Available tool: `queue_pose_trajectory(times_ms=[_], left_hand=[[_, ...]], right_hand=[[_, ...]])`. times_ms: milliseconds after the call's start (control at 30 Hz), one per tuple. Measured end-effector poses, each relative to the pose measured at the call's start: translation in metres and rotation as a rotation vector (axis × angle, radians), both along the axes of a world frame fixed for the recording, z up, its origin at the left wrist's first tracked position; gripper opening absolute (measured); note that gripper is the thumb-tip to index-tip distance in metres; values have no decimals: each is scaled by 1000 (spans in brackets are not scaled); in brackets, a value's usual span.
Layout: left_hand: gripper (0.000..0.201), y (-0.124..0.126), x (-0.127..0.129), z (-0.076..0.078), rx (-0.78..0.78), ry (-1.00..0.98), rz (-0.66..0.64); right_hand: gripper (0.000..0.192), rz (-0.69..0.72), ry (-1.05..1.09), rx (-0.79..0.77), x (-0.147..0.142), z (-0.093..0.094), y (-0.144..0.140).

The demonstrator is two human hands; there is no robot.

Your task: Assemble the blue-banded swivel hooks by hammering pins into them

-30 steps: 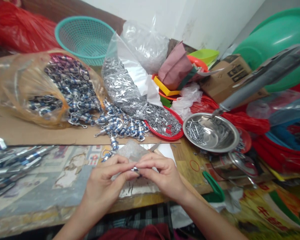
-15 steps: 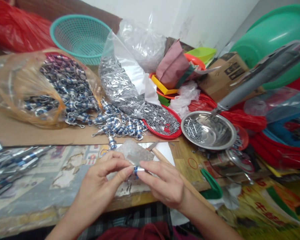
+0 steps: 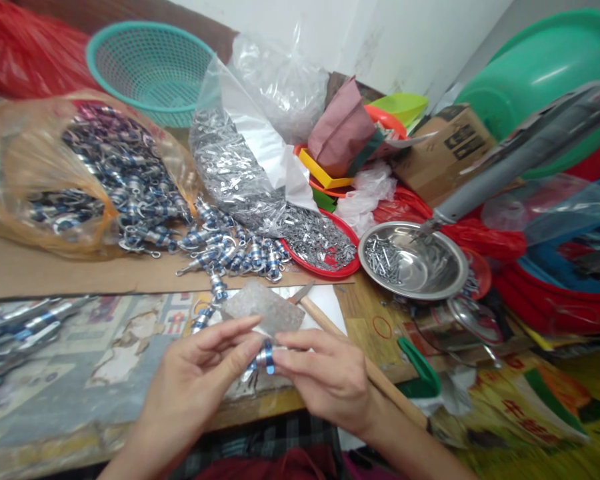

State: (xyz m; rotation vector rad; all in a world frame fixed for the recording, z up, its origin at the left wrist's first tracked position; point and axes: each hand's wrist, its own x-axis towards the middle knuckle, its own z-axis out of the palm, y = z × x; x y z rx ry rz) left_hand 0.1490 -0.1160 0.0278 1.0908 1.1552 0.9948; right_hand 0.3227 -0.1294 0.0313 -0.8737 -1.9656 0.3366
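Observation:
My left hand (image 3: 195, 383) and my right hand (image 3: 325, 377) meet at the table's near edge, and both pinch one small blue and silver metal fitting (image 3: 265, 356) between their fingertips. Just beyond the fingers lies a grey metal block (image 3: 263, 309) on white paper. A wooden-handled tool (image 3: 350, 347) runs under my right hand. More blue and silver fittings (image 3: 225, 250) lie in a loose heap on cardboard ahead.
An orange plastic bag (image 3: 55, 173) spills fittings at the left. A clear bag (image 3: 235, 167) pours small silver pieces onto a red plate (image 3: 325, 270). A steel bowl (image 3: 414, 261) holds screws. A teal basket (image 3: 150, 70), cardboard box (image 3: 445, 157), green basins and a grey tool (image 3: 520, 157) stand behind.
Both hands have drawn slightly nearer me and turned the fitting, so its blue band now shows between the fingertips. The view has shifted a little to the right.

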Motion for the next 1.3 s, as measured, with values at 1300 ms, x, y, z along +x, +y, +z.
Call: queue_pose_trajectory(times_ms=[1300], left_hand=[[93, 5, 8, -13, -228, -265, 24]], right_hand=[[30, -665, -831, -500, 70, -15, 160]])
